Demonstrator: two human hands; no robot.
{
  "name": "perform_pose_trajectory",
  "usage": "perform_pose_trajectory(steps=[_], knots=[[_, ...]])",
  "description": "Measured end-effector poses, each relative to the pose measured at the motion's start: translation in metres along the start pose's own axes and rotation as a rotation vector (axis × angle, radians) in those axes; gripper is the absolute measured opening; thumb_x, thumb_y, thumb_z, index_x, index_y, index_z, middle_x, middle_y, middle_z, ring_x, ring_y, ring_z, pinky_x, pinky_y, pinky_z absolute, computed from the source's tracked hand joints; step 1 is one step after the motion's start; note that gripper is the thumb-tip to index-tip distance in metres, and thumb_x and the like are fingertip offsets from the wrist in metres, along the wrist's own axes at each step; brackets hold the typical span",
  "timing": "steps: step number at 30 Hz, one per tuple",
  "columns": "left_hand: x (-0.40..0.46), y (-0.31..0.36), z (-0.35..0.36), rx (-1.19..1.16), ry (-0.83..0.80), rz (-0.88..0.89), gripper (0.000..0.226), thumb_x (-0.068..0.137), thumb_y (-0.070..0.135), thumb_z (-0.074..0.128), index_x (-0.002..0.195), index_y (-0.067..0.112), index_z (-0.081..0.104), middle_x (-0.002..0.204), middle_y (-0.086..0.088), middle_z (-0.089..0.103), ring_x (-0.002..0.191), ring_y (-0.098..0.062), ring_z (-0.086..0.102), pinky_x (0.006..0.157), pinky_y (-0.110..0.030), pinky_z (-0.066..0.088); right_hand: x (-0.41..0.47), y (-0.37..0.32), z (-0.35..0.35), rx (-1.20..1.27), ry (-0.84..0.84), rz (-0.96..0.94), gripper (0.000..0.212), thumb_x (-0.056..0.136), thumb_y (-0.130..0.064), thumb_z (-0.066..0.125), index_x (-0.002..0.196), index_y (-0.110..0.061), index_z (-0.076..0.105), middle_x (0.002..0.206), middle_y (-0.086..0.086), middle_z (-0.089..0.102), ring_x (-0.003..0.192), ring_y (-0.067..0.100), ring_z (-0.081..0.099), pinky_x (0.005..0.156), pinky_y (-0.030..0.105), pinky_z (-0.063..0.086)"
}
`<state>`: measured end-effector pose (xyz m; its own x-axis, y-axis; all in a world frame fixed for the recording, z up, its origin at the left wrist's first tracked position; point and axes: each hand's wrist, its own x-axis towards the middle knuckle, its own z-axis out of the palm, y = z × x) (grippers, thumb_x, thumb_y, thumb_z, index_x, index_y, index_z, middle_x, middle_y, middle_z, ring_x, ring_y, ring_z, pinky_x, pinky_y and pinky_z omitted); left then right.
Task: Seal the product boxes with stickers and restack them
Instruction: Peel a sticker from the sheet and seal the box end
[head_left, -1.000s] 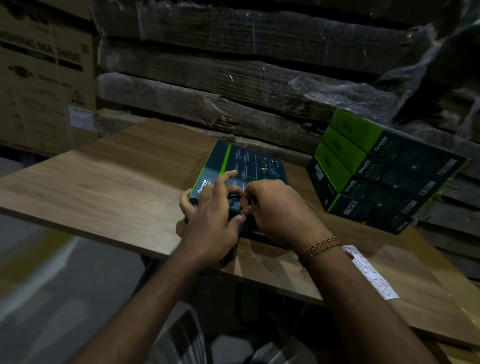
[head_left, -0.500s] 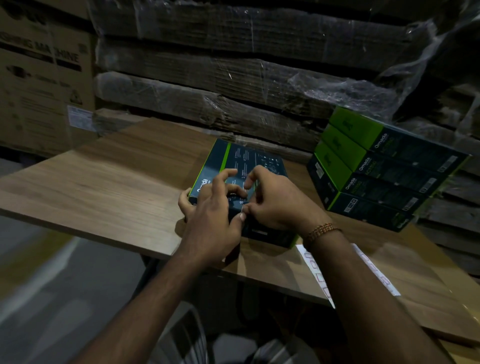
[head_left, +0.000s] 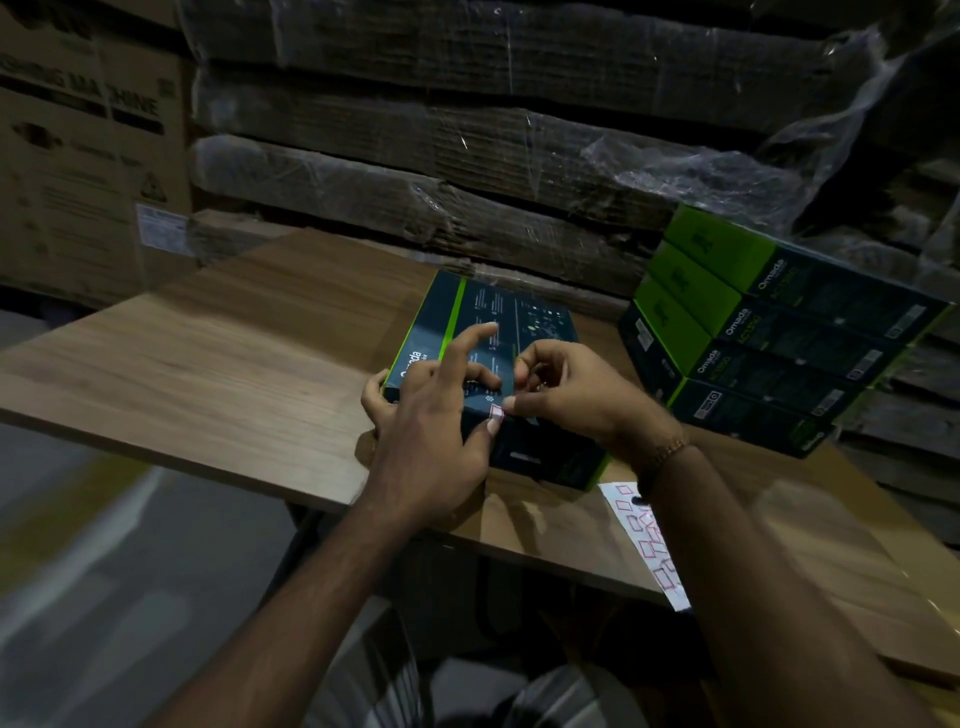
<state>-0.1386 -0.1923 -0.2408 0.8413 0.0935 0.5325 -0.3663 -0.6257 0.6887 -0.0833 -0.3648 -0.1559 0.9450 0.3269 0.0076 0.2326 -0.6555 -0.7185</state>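
Product box (head_left: 483, 364), dark teal with a bright green stripe, lies flat near the middle of the wooden table (head_left: 208, 374), its near edge close to the table's front edge. Your left hand (head_left: 431, 431) curls around the box's near left corner, fingers wrapped over the left side, forefinger lifted and pointing away, thumb pressing at the near top edge. Your right hand (head_left: 566, 400) is curled just beside it, thumb and fingertips pinched together at that same edge. Between the two thumbs sits a small pale sticker (head_left: 496, 413) with a red outline, on the rim of the box; whether it is fully stuck down cannot be told. A white sticker sheet (head_left: 649, 540) with more red-outlined labels lies on the table under your right forearm and hangs over the near edge. To the far right, a stack of boxes (head_left: 769, 332) of the same kind, four high, stands apart from the box you hold, with a strip of bare tabletop between them. Left of the box the tabletop runs wide and bare out to its left corner. Behind the table, flattened cardboard bundles (head_left: 467, 156) wrapped in plastic film rise like a wall, and a large brown carton (head_left: 88, 156) stands at far left. The room is dim.
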Motion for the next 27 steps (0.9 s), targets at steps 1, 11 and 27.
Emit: perform_pose_trajectory(steps=[1, 11, 27], knots=[[0.000, 0.000, 0.000, -0.004, -0.001, -0.003, 0.092, 0.096, 0.031, 0.074, 0.160, 0.058, 0.013, 0.124, 0.031, 0.058, 0.126, 0.012, 0.032, 0.123, -0.056, 0.000, -0.008, 0.003, 0.007, -0.051, 0.094, -0.071, 0.019, 0.090, -0.012, 0.081, 0.096, -0.022, 0.065, 0.097, -0.004, 0.069, 0.083, 0.009, 0.066, 0.074, 0.028, 0.054], [-0.002, 0.002, -0.003, -0.011, -0.014, -0.013, 0.097, 0.095, 0.027, 0.075, 0.161, 0.060, 0.012, 0.125, 0.030, 0.059, 0.123, 0.013, 0.033, 0.124, -0.057, 0.001, -0.048, 0.028, 0.051, -0.538, 0.503, -0.505, 0.021, 0.097, -0.015, 0.066, 0.113, -0.025, 0.076, 0.107, -0.007, 0.063, 0.097, 0.014, 0.058, 0.076, 0.039, 0.052], [-0.001, -0.001, 0.000, -0.050, 0.017, -0.036, 0.088, 0.095, 0.032, 0.074, 0.162, 0.045, 0.018, 0.125, 0.030, 0.062, 0.131, 0.013, 0.032, 0.126, -0.055, -0.004, -0.035, 0.029, 0.050, -0.231, 0.516, -0.453, 0.013, 0.093, -0.025, 0.080, 0.106, -0.027, 0.081, 0.096, -0.015, 0.064, 0.090, 0.003, 0.064, 0.076, 0.026, 0.055]])
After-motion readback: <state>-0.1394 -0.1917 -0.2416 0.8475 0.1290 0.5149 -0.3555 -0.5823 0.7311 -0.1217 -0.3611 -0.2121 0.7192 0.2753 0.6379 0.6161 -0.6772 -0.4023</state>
